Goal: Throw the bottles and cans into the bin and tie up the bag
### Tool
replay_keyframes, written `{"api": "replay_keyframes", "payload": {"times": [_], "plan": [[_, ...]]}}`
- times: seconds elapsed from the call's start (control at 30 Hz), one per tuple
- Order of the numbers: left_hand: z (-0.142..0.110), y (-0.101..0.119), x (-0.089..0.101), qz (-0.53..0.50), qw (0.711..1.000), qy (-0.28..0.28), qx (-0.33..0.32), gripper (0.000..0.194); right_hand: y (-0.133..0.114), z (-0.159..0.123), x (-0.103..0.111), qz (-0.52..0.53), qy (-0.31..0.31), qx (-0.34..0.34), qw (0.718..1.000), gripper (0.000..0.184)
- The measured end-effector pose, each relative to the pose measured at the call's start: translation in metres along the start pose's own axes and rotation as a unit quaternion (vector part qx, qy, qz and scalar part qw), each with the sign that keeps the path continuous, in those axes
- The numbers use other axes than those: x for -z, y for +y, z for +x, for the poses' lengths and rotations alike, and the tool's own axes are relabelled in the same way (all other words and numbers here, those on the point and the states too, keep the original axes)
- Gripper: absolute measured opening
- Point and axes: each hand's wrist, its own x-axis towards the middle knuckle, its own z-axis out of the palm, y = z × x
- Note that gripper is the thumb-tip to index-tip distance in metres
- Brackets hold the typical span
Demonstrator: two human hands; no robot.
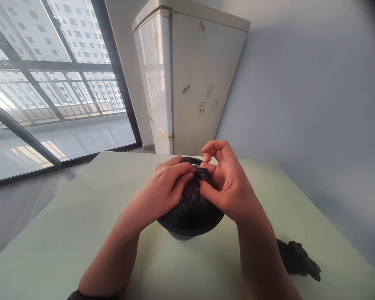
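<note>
A black round bin [187,228] stands on the table, with a black plastic bag [195,204] bunched up at its top. My left hand [167,183] pinches the gathered plastic from the left, thumb and fingers closed on it. From the right, my right hand [226,181] grips the same bunch between its thumb and a finger, while its index finger curls above. The two hands' fingertips are close together over the bin. Part of the bin's rim and the inside are hidden behind the hands and the bag.
Another crumpled black plastic bag [300,260] lies on the pale green table [81,221], beside my right forearm. Past the table's far edge stands a white fridge [203,71]. A glass sliding door [59,83] is on the left, and a plain wall [303,96] on the right.
</note>
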Motion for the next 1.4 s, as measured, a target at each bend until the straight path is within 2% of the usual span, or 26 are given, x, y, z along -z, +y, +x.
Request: {"api": "replay_keyframes", "payload": {"times": [0.1, 0.2, 0.27, 0.33, 0.37, 0.43, 0.5, 0.7, 0.87, 1.0, 1.17, 1.23, 1.33, 1.4], "plan": [[0.0, 0.0, 0.006, -0.063, 0.996, -0.055, 0.011, 0.028, 0.001, 0.0, 0.002, -0.067, 0.002, 0.033, 0.997, 0.037], [0.002, -0.001, 0.01, -0.165, 0.982, -0.084, 0.045, 0.034, 0.007, 0.002, 0.003, -0.191, 0.028, 0.109, 0.975, 0.014], [0.003, -0.003, 0.012, -0.213, 0.972, -0.071, 0.072, 0.036, 0.009, 0.003, 0.004, -0.264, 0.043, 0.144, 0.953, 0.017], [0.004, -0.003, 0.012, -0.235, 0.967, -0.041, 0.087, 0.035, 0.009, 0.002, 0.006, -0.312, 0.045, 0.155, 0.936, 0.012], [0.005, -0.003, 0.012, -0.239, 0.966, -0.027, 0.089, 0.033, 0.008, 0.002, 0.007, -0.327, 0.037, 0.153, 0.932, 0.009], [0.005, -0.004, 0.011, -0.243, 0.966, -0.012, 0.088, 0.028, 0.007, 0.001, 0.008, -0.344, 0.006, 0.136, 0.929, 0.015], [0.005, -0.004, 0.01, -0.243, 0.966, -0.011, 0.081, 0.024, 0.006, 0.002, 0.009, -0.352, -0.011, 0.126, 0.927, 0.015], [0.003, -0.007, 0.013, -0.239, 0.966, 0.007, 0.103, 0.022, 0.01, 0.008, 0.009, -0.351, 0.011, 0.133, 0.927, 0.021], [0.004, -0.016, 0.022, -0.146, 0.977, 0.09, 0.128, 0.02, 0.007, 0.005, 0.017, -0.369, 0.007, 0.095, 0.924, 0.025], [0.003, -0.029, 0.036, -0.056, 0.985, 0.06, 0.151, 0.019, 0.001, -0.001, 0.036, -0.395, -0.041, 0.07, 0.915, 0.033], [0.001, -0.039, 0.048, 0.017, 0.986, 0.034, 0.163, 0.02, -0.008, -0.008, 0.059, -0.424, -0.056, 0.052, 0.902, 0.038], [0.0, -0.033, 0.046, 0.02, 0.989, 0.036, 0.139, 0.019, -0.009, -0.008, 0.058, -0.398, -0.023, 0.033, 0.916, 0.036], [0.0, -0.017, 0.035, -0.014, 0.996, 0.022, 0.082, 0.016, -0.006, -0.004, 0.039, -0.32, 0.042, 0.007, 0.946, 0.033], [0.0, -0.007, 0.025, -0.033, 0.998, -0.008, 0.056, 0.016, -0.004, -0.001, 0.022, -0.269, 0.033, 0.004, 0.963, 0.028]]}}
